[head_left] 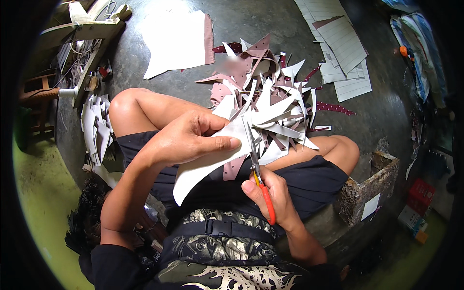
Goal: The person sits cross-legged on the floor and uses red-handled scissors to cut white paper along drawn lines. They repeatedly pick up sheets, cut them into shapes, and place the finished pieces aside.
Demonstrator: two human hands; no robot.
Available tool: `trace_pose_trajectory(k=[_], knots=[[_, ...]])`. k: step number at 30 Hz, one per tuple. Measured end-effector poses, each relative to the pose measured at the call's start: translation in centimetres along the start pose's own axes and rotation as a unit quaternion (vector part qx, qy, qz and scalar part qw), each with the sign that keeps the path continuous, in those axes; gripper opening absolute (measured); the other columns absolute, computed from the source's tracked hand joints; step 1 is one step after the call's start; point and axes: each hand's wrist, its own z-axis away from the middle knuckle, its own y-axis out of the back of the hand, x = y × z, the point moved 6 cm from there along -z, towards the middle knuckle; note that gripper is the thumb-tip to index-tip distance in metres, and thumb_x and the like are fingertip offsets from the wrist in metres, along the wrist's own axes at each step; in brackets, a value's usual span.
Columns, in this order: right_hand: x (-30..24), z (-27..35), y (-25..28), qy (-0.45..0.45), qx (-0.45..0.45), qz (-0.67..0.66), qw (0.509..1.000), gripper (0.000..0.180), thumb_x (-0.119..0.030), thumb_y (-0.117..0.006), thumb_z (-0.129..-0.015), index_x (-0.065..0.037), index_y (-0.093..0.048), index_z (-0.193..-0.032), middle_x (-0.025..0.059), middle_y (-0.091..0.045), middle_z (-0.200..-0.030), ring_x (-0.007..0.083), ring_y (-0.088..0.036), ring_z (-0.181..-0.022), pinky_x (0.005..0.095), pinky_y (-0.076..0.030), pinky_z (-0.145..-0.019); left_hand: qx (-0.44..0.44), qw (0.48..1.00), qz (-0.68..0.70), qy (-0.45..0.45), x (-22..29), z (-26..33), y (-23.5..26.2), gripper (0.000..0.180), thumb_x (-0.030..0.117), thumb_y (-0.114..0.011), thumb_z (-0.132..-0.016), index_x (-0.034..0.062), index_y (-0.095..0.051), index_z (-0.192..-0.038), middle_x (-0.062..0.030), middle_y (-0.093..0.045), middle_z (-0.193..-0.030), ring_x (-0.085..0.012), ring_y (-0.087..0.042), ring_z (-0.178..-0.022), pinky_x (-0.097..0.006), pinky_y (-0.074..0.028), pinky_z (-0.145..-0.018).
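Observation:
My left hand (pixel 198 137) pinches a curved white sheet piece (pixel 203 166), thumb on top, above my lap. Its pointed lower end hangs toward my belt. In my right hand (pixel 273 195) is a pair of scissors (pixel 256 164) with orange-red handles, blades pointing away from me. The blades lie along the right edge of the white piece; whether they bite into it I cannot tell. Just beyond, a heap of offcuts (pixel 266 94), white, pink and dotted dark red, spreads over the floor between my crossed legs. A pink dotted strip (pixel 235 167) shows under the white piece.
A large white sheet (pixel 176 43) lies at the far left, and lined paper pieces (pixel 343 53) at the far right. More white scraps (pixel 96 128) are piled by my left knee. A worn open box (pixel 357 200) stands right of my leg; a wooden frame (pixel 87 36) stands far left.

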Motion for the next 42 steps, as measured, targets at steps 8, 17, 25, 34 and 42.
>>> trace_pose_trajectory(k=[8, 17, 25, 34, 42], knots=[[0.4, 0.1, 0.0, -0.024, 0.012, 0.025, 0.999, 0.047, -0.038, -0.076, -0.098, -0.001, -0.054, -0.079, 0.0088, -0.052, -0.064, 0.0159, -0.043, -0.06, 0.0353, -0.044, -0.057, -0.001, 1.0, 0.002, 0.006, -0.1, 0.0, -0.4, 0.024, 0.022, -0.074, -0.102, -0.002, -0.076, -0.103, 0.0095, -0.065, -0.083, 0.0011, -0.053, -0.075, -0.021, -0.044, -0.061], [0.3, 0.1, 0.1, 0.005, 0.023, 0.012, 1.0, 0.041, -0.036, -0.076, -0.098, 0.0, -0.06, -0.086, 0.008, -0.057, -0.067, 0.0156, -0.048, -0.06, 0.0351, -0.045, -0.059, -0.023, 0.998, -0.026, 0.061, -0.7, -0.2, -0.9, 0.021, 0.013, -0.073, -0.101, -0.005, -0.075, -0.111, 0.0055, -0.071, -0.095, -0.0016, -0.059, -0.087, -0.021, -0.049, -0.075], [1.4, 0.6, 0.0, -0.024, 0.056, 0.045, 0.997, 0.039, -0.035, -0.073, -0.1, 0.001, -0.068, -0.088, 0.0067, -0.057, -0.061, 0.0137, -0.048, -0.054, 0.0334, -0.044, -0.055, -0.048, 0.996, -0.004, 0.075, -1.0, -0.2, -1.8, 0.024, 0.017, -0.074, -0.101, -0.0035, -0.076, -0.115, 0.0045, -0.072, -0.094, -0.0019, -0.059, -0.086, -0.022, -0.05, -0.075], [6.5, -0.2, -0.1, -0.076, 0.08, -0.151, 0.982, 0.047, -0.046, -0.06, -0.105, -0.003, -0.055, -0.088, 0.0043, -0.055, -0.072, 0.0116, -0.053, -0.06, 0.0263, -0.047, -0.058, 0.183, 0.98, 0.075, -0.001, 0.1, 6.6, 4.5, 0.023, 0.014, -0.071, -0.102, -0.001, -0.072, -0.12, 0.0001, -0.073, -0.1, -0.0059, -0.067, -0.087, -0.023, -0.054, -0.073], [9.0, -1.4, -0.5, -0.065, 0.097, -0.202, 0.972, 0.046, -0.043, -0.063, -0.105, 0.002, -0.06, -0.093, 0.0025, -0.052, -0.066, 0.0096, -0.051, -0.054, 0.0264, -0.046, -0.051, 0.525, 0.846, -0.037, -0.086, -1.1, 28.5, 27.1, 0.034, 0.026, -0.058, -0.11, 0.0093, -0.062, -0.139, 0.0041, -0.065, -0.086, 0.0023, -0.051, -0.054, -0.015, -0.04, -0.046]])
